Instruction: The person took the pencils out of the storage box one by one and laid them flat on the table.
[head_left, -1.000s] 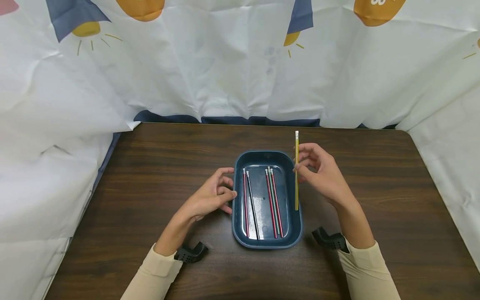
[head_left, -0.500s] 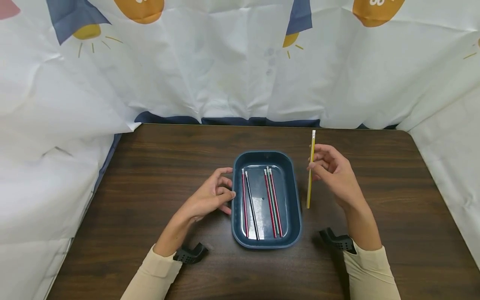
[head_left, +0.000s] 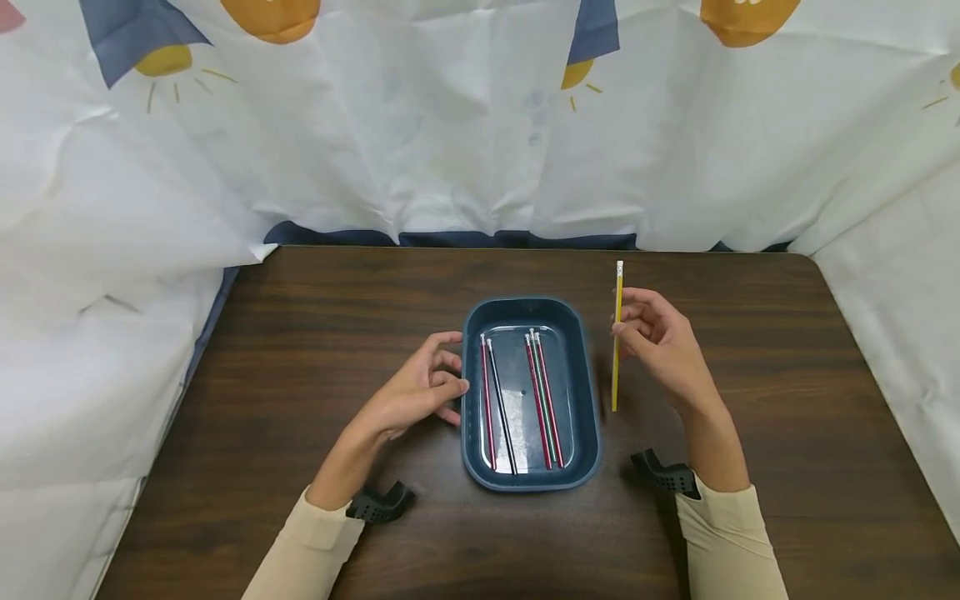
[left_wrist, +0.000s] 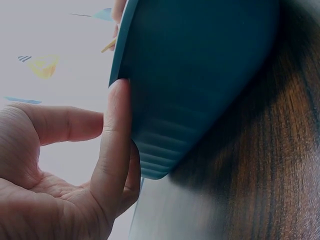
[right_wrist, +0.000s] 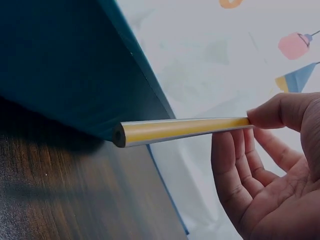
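Observation:
A yellow pencil [head_left: 617, 358] with a white-tipped far end is pinched between the thumb and fingers of my right hand [head_left: 667, 346], just right of a dark blue tray [head_left: 531, 482]. In the right wrist view, the blunt unsharpened end of this pencil [right_wrist: 185, 131] faces the camera beside the tray wall [right_wrist: 65, 60]. My left hand [head_left: 416, 387] holds the tray's left rim, thumb on the edge and fingers against the outer wall [left_wrist: 190, 65]. Inside the tray lie a red pencil [head_left: 487, 408] and a black pencil [head_left: 501, 408] at left, with two red ones and a green one grouped at right [head_left: 544, 400].
The dark wood table [head_left: 337, 317] extends on both sides of the tray. A white patterned curtain [head_left: 450, 125] hangs along its back edge and sides. Each wrist wears a black camera mount [head_left: 381, 502].
My right hand has carried the yellow pencil from over the tray's right rim outward to the right, then slightly back left. The left hand keeps its hold on the tray.

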